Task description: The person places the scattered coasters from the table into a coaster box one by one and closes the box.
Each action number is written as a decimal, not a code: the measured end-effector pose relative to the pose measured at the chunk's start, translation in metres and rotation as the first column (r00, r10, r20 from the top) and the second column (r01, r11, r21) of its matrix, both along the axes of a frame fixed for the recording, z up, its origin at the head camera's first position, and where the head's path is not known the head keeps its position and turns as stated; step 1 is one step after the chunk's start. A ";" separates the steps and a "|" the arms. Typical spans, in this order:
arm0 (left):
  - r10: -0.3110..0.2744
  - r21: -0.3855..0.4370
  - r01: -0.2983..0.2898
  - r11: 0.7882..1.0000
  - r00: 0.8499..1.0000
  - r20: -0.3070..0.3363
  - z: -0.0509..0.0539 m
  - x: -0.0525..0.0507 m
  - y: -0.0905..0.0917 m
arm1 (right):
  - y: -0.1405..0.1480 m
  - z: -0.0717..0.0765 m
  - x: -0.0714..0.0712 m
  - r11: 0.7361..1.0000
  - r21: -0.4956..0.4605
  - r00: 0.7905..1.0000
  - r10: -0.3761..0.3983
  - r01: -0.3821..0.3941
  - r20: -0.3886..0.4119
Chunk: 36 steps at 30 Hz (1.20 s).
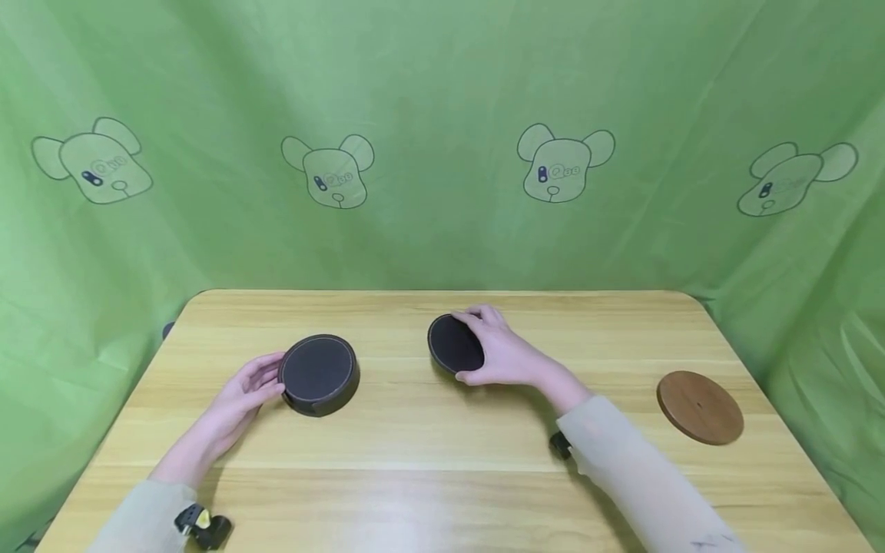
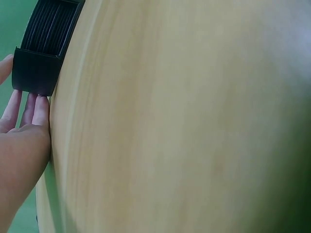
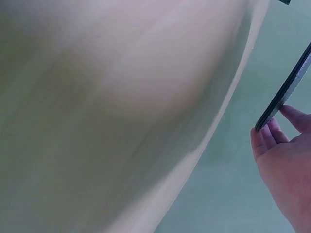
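In the head view, a round black coaster holder [image 1: 325, 403] stands on the table's left half, with a stitched black coaster [image 1: 318, 369] on top. The left wrist view shows a stack of thin black coasters [image 2: 51, 26] through the gap in its wall. My left hand [image 1: 238, 395] touches the holder's left side with thumb and fingertips, the fingers fairly straight. Near the table's middle, my right hand [image 1: 501, 353] pinches a round black coaster [image 1: 452, 343] by its rim, tilted above the wood. In the right wrist view its edge [image 3: 282, 97] looks layered; I cannot tell how many pieces.
A brown round wooden disc [image 1: 700, 407] with a small dark mark at its centre lies toward the right edge of the wooden table [image 1: 415, 499]. Behind the table hangs a green curtain [image 1: 442, 230] printed with bear heads, which also runs along both sides.
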<state>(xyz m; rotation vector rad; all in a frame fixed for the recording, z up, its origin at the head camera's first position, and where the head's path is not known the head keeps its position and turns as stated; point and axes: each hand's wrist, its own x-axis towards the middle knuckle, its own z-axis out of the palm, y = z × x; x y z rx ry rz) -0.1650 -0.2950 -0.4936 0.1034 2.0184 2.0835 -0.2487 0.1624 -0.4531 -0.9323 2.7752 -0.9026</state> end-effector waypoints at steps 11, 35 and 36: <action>0.005 0.001 -0.005 1.000 1.000 0.004 0.001 0.001 0.001 | -0.027 -0.002 -0.003 0.999 -0.027 0.999 0.029 -0.028 0.025; -0.005 -0.009 0.005 1.000 1.000 -0.005 0.006 0.001 0.002 | -0.088 0.011 -0.003 0.992 0.008 0.990 0.127 -0.127 0.060; -0.009 -0.010 0.008 1.000 1.000 -0.006 0.006 0.001 0.002 | -0.091 0.012 -0.004 0.991 0.011 0.989 0.132 -0.133 0.060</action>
